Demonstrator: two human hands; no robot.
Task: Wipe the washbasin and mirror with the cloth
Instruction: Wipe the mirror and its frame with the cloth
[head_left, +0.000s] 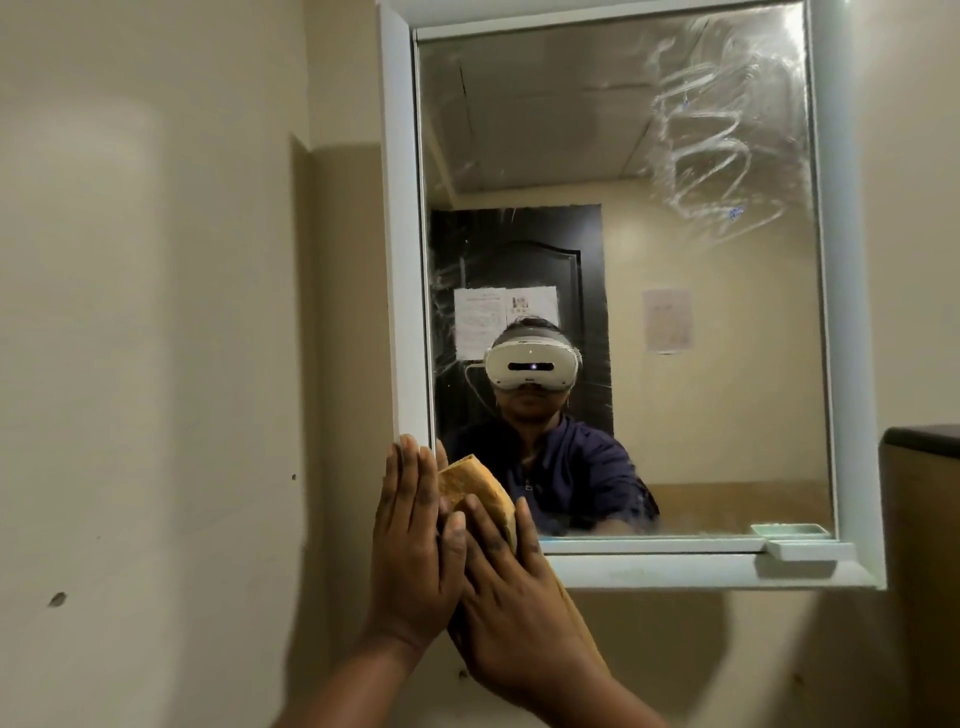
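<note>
A white-framed mirror (675, 322) hangs on the cream wall, with smear streaks at its upper right and along its left side. At its lower left corner, both hands hold a folded orange-yellow cloth (470, 483) against the frame and glass. My left hand (410, 535) is flat with its fingers pointing up and its thumb on the cloth. Beside it, my right hand (511, 597) lies over the cloth, which trails down along that forearm. The washbasin is out of view.
A small white ledge (802, 550) sits on the frame's lower right sill. A dark-topped unit (924, 441) juts in at the right edge. The mirror reflects a person in a headset and a dark door. Bare cream wall (156, 364) fills the left.
</note>
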